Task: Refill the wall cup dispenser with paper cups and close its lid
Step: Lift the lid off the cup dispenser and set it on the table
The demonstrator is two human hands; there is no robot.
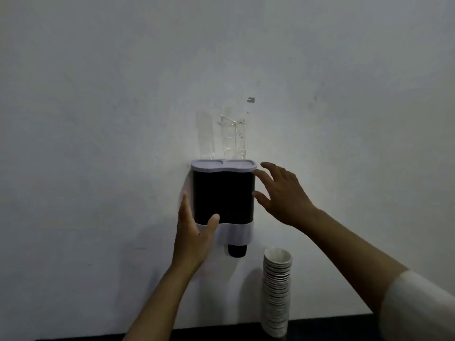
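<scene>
The wall cup dispenser is hanging on the pale wall at the middle of the scene, its dark body topped by a pale lid that is lying flat and closed across the top. A dark cup bottom is poking out below the pale lower band. The left hand is gripping the dispenser's lower left side, the fingers lying along the left wall and the thumb pressing on the front at the band's upper edge. The right hand is hovering just beside the dispenser's upper right edge, fingers spread and relaxed, holding nothing; whether a fingertip is touching the side cannot be told. A tall stack of paper cups is standing on the dark counter below and to the right of the dispenser, near the wall. Strips of clear tape are sticking to the wall just above the lid.
</scene>
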